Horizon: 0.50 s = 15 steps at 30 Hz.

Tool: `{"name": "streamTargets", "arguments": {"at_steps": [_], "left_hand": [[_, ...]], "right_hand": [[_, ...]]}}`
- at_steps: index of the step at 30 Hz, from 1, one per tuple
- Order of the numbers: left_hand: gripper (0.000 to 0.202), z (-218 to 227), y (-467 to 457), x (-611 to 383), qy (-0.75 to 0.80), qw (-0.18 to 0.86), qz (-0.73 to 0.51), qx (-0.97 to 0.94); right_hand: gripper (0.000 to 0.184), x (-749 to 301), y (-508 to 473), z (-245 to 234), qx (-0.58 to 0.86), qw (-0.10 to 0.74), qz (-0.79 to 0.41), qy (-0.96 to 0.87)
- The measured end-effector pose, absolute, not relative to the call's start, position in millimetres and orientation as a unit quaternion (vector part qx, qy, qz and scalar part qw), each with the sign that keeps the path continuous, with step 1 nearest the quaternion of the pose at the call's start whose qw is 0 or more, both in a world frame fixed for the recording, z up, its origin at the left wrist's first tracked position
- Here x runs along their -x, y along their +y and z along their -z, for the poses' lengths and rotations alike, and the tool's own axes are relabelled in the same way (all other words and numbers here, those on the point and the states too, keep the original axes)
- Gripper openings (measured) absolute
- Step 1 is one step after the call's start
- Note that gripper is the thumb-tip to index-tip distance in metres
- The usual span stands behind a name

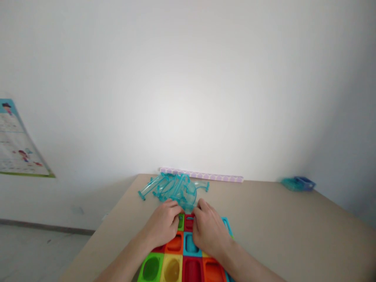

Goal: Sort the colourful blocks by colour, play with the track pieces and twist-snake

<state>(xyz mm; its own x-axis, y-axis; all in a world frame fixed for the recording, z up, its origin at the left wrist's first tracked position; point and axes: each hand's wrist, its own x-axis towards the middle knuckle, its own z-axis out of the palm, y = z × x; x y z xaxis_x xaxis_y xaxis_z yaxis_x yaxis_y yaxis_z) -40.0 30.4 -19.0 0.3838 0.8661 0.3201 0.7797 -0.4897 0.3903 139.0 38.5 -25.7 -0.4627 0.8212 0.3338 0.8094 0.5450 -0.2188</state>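
A grid of coloured plastic blocks (192,268) with round and square hollows lies on the table in front of me, in green, yellow, red, orange and blue. My left hand (165,222) is at its far left part, fingers curled down beside a green block (181,222). Across from it, my right hand (209,229) bends its fingers beside a red block (189,223). Both hands are closed at the far edge of the grid; their fingertips are partly hidden, so what they grip cannot be made out. Just beyond the fingers lies a pile of clear turquoise plastic track pieces (176,188).
A long lilac patterned strip (202,175) lies along the wall at the table's back edge. At the far right stand a small dark blue container (304,183) and a blurred teal piece (290,184). A poster (22,143) hangs left on the wall. The tabletop (264,223) ends at the left.
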Motion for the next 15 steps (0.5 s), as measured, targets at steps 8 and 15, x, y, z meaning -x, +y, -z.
{"name": "streamTargets", "arguments": {"at_steps": [8, 15], "left_hand": [[0.031, 20.3, 30.3, 38.5, 0.499, 0.083, -0.231, -0.831], [0.032, 17.3, 29.2, 36.8, 0.493, 0.078, -0.231, -0.835]], "right_hand": [[0.018, -138.9, 38.7, 25.0, 0.48, 0.205, -0.021, -0.853], [0.019, -139.2, 38.7, 26.6, 0.477, 0.218, -0.034, -0.851]]}}
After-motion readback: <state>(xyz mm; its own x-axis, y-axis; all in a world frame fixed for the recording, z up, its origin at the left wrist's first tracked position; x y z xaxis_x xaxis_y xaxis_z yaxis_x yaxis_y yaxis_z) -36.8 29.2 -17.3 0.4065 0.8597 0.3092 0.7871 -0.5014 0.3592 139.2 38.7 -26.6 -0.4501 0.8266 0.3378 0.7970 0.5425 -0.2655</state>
